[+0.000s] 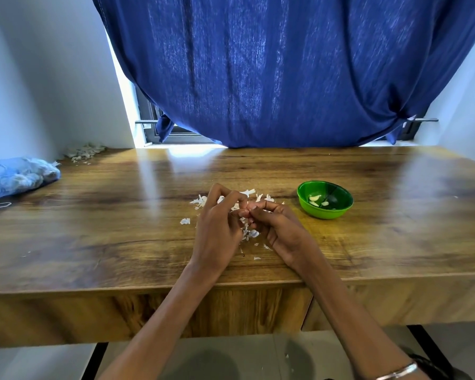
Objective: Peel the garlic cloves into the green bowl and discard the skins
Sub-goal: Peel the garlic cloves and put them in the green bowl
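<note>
My left hand (220, 223) and my right hand (277, 229) meet over the middle of the wooden table (93, 229), fingers curled, pinching a small garlic clove (244, 213) between their fingertips; the clove is mostly hidden. White garlic skins (200, 201) lie scattered on the table under and around both hands. The green bowl (340, 212) stands to the right of my hands, a short way off, with a few peeled cloves (315, 198) inside.
A blue mesh bag of garlic (17, 176) lies at the table's left edge. A second heap of skins (84, 152) sits in the far left corner. A blue curtain (285, 72) hangs behind the table over the window.
</note>
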